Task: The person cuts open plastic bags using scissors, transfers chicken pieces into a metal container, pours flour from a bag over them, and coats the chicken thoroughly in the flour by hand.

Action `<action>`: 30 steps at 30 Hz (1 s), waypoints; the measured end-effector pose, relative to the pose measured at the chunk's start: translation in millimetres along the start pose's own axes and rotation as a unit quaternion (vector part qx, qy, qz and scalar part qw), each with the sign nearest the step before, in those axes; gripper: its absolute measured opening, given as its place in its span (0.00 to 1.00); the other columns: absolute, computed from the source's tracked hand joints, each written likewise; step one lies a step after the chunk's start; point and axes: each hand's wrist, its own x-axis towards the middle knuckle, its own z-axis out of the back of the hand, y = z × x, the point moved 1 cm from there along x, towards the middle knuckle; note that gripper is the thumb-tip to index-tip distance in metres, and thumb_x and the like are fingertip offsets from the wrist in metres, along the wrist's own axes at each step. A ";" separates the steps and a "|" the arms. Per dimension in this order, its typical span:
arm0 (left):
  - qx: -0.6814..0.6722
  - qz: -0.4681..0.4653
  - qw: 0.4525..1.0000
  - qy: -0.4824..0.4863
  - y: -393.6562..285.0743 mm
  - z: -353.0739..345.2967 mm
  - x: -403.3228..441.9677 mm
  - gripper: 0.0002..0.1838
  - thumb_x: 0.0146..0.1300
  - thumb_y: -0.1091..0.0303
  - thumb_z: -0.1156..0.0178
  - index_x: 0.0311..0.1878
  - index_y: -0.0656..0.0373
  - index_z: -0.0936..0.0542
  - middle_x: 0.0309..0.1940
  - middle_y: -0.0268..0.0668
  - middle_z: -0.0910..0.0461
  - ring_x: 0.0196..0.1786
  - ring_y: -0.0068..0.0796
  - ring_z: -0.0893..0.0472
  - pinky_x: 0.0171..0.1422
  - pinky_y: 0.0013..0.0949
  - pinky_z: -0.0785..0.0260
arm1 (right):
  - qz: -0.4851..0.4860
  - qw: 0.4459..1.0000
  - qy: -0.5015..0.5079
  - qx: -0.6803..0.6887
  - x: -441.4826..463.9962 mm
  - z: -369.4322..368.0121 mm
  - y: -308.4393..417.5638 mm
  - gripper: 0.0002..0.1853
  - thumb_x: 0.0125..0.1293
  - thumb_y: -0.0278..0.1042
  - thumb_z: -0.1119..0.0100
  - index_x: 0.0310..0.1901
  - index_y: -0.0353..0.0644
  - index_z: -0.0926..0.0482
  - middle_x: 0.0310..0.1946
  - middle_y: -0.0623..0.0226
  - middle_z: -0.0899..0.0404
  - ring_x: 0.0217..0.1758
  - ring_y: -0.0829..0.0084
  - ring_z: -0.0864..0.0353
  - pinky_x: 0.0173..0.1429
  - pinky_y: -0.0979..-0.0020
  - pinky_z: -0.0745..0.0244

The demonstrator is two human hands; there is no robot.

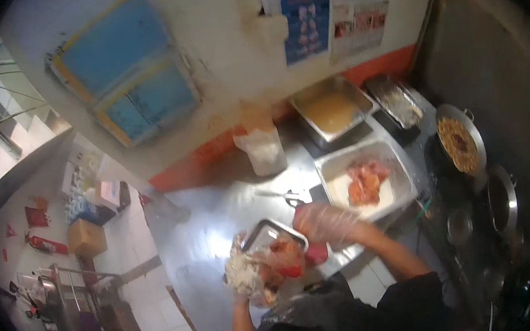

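Observation:
My left hand (254, 286) is low over the steel counter, beside a small metal tray (262, 232). It holds raw meat (285, 257), reddish and partly coated in a pale, floury layer; the coating and blur hide most of the fingers. My right hand (325, 225), in a clear plastic glove, is between the small tray and a larger steel pan. Motion blurs its fingers, and whether it holds anything is unclear. The larger steel pan (396, 203) contains white flour and several orange-red meat pieces (366, 181). A metal utensil (278, 195) lies just beyond my right hand.
A deep pan (315, 134) of yellowish liquid and a foil-lined tray (405, 119) stand along the wall. A whitish bag (262, 152) leans there too. To the right are a wok of brown food (458, 144) and another wok (502, 197). The counter's edge (160, 267) is at left.

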 end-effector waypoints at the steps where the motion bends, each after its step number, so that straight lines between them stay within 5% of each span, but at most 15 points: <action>1: 0.001 -0.010 1.000 0.003 -6.9 0.0 0.0 0.33 0.55 0.62 0.38 0.63 0.66 0.33 0.59 0.45 0.28 0.56 0.32 0.26 0.64 0.30 0.36 | -0.054 0.996 -0.060 0.040 -17.5 56.7 15.5 0.09 0.58 0.37 0.45 0.35 0.42 0.22 0.32 0.57 0.20 0.36 0.59 0.20 0.40 0.64 0.25; 3: -0.001 -0.024 1.000 0.012 -19.0 -1.2 -1.8 0.33 0.55 0.62 0.38 0.63 0.66 0.33 0.59 0.45 0.28 0.56 0.32 0.26 0.64 0.30 0.36 | -0.203 0.965 -0.105 -0.129 -44.0 80.6 -10.8 0.10 0.58 0.40 0.46 0.31 0.41 0.25 0.34 0.55 0.20 0.37 0.60 0.19 0.42 0.63 0.25; 5: -0.008 -0.040 0.999 0.022 -34.0 -1.5 -5.2 0.33 0.54 0.62 0.38 0.63 0.66 0.33 0.59 0.45 0.28 0.56 0.32 0.26 0.64 0.30 0.36 | -0.287 0.940 -0.069 -0.172 -60.8 110.3 -10.1 0.15 0.59 0.42 0.45 0.43 0.43 0.23 0.36 0.53 0.20 0.41 0.57 0.20 0.48 0.62 0.27; 9: -0.035 -0.097 0.995 -0.004 -84.1 -5.9 -9.1 0.33 0.54 0.62 0.38 0.63 0.66 0.33 0.59 0.45 0.28 0.56 0.32 0.26 0.64 0.30 0.36 | -0.289 0.943 -0.109 -0.126 -64.4 135.4 -1.4 0.22 0.57 0.49 0.45 0.51 0.48 0.31 0.46 0.56 0.30 0.49 0.56 0.27 0.52 0.59 0.30; 11: -0.036 -0.140 0.985 -0.095 -119.2 -16.7 -15.6 0.27 0.56 0.63 0.40 0.58 0.66 0.28 0.56 0.42 0.25 0.55 0.32 0.25 0.61 0.31 0.34 | -0.284 0.936 -0.191 -0.076 -61.7 132.5 -2.8 0.28 0.56 0.54 0.44 0.55 0.50 0.36 0.52 0.57 0.36 0.54 0.55 0.32 0.55 0.57 0.32; 13: 0.019 -0.212 0.974 -0.071 -148.8 -29.5 -19.7 0.25 0.56 0.62 0.39 0.55 0.65 0.26 0.54 0.42 0.25 0.53 0.34 0.25 0.59 0.33 0.34 | -0.270 0.910 -0.314 0.030 -55.9 119.2 -4.2 0.34 0.55 0.58 0.44 0.60 0.53 0.41 0.58 0.59 0.42 0.59 0.54 0.37 0.58 0.55 0.34; 16: 0.169 -0.307 0.937 -0.001 -180.4 -56.1 -17.0 0.22 0.55 0.62 0.38 0.52 0.63 0.24 0.52 0.42 0.24 0.51 0.36 0.24 0.56 0.35 0.33 | -0.224 0.778 -0.487 0.329 -25.6 79.3 10.4 0.44 0.53 0.65 0.44 0.67 0.57 0.49 0.67 0.61 0.52 0.67 0.53 0.44 0.63 0.53 0.38; 19: 0.307 -0.336 0.890 0.036 -181.2 -92.3 -2.5 0.20 0.54 0.61 0.37 0.48 0.61 0.21 0.51 0.43 0.24 0.48 0.39 0.23 0.54 0.38 0.32 | -0.144 0.544 -0.426 0.708 8.3 52.0 43.0 0.51 0.53 0.76 0.49 0.72 0.61 0.57 0.75 0.68 0.67 0.74 0.49 0.58 0.68 0.45 0.45; 20: 0.325 -0.335 0.884 0.035 -172.2 -101.6 0.5 0.19 0.54 0.60 0.37 0.46 0.61 0.21 0.50 0.43 0.24 0.47 0.39 0.23 0.53 0.39 0.32 | -0.148 0.546 -0.412 0.714 14.1 42.4 46.4 0.51 0.53 0.76 0.49 0.72 0.61 0.57 0.75 0.68 0.67 0.74 0.49 0.58 0.68 0.45 0.45; 22: 0.319 -0.331 0.888 0.029 -147.4 -110.0 2.4 0.17 0.51 0.61 0.35 0.44 0.59 0.19 0.46 0.42 0.23 0.45 0.41 0.22 0.51 0.40 0.31 | -0.010 0.467 -0.404 0.786 22.1 25.4 48.0 0.48 0.56 0.81 0.62 0.73 0.63 0.57 0.75 0.67 0.63 0.74 0.44 0.57 0.68 0.38 0.53; 26: 0.277 -0.345 0.896 0.028 -124.1 -115.7 -5.4 0.14 0.45 0.66 0.32 0.37 0.56 0.18 0.34 0.39 0.20 0.41 0.42 0.22 0.49 0.43 0.30 | -0.057 0.468 -0.432 0.769 14.4 21.7 46.9 0.49 0.54 0.84 0.66 0.72 0.64 0.56 0.74 0.66 0.59 0.74 0.49 0.54 0.72 0.41 0.59; 29: 0.271 -0.348 0.896 0.056 -117.8 -117.9 -18.0 0.12 0.46 0.66 0.35 0.36 0.54 0.18 0.35 0.38 0.20 0.42 0.40 0.22 0.50 0.42 0.31 | -0.012 0.423 -0.496 0.758 9.6 23.9 40.6 0.38 0.67 0.68 0.63 0.71 0.54 0.48 0.73 0.67 0.50 0.72 0.55 0.47 0.72 0.46 0.54; 30: 0.273 -0.360 0.890 0.064 -111.5 -118.1 -20.5 0.13 0.47 0.65 0.36 0.38 0.54 0.18 0.37 0.38 0.21 0.44 0.40 0.22 0.50 0.43 0.31 | -0.072 0.458 -0.532 0.709 10.3 23.7 39.8 0.35 0.68 0.64 0.61 0.69 0.50 0.44 0.71 0.66 0.47 0.72 0.57 0.46 0.73 0.49 0.54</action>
